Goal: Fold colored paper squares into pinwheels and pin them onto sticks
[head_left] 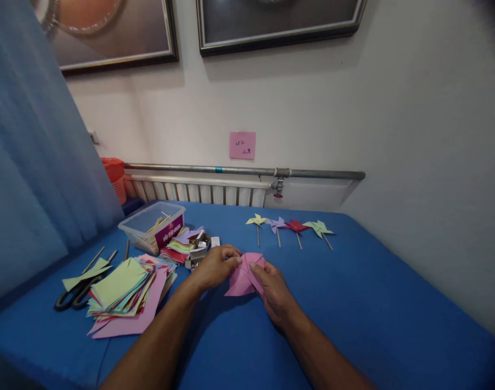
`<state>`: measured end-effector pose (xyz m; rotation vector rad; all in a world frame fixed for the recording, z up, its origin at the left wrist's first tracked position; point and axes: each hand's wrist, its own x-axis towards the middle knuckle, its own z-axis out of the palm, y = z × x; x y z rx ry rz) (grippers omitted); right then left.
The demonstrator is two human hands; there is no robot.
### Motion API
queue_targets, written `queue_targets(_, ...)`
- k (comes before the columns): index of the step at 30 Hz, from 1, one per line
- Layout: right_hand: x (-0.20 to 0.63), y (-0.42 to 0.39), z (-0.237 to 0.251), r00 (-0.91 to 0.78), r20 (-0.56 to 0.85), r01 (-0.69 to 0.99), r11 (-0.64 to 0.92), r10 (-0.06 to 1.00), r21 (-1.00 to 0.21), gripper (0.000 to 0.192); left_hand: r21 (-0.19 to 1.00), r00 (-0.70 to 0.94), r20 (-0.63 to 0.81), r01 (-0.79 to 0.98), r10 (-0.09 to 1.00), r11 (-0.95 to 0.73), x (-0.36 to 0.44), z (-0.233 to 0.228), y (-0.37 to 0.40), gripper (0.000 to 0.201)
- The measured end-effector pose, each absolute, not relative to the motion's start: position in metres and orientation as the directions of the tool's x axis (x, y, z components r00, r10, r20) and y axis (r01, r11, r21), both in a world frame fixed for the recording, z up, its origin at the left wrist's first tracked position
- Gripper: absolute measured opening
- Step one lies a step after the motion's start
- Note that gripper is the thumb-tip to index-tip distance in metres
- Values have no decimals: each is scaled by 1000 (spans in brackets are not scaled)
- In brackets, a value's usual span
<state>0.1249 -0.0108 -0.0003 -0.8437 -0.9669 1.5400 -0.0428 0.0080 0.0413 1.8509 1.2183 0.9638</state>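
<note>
Both hands, the left hand [215, 266] and right hand [272, 290], have a closed grip on a half-folded pink paper [243, 276] at the middle of the blue desk [373, 303], with four finished pinwheels [290, 226] behind and a paper stack [125, 292] apparently still unused.

Paper stack [123, 287] w/ scissors [74, 295] beside; plastic box [152, 225]; four pinwheels [290, 226] further back.
</note>
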Motion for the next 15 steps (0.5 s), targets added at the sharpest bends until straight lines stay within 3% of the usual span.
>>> queue_targets(6, 127, -17, 4, -265, -99, -400, -203, 959, -894, 45, 939, 237, 119, 288, 964, -186, -46, 41, 9, 26)
queue_targets(15, 128, -4, -19, -171, -47, -293, -96, 984, -951, 41, 869, 365, 123, 410, 923, -278, -53, 45, 7, 17)
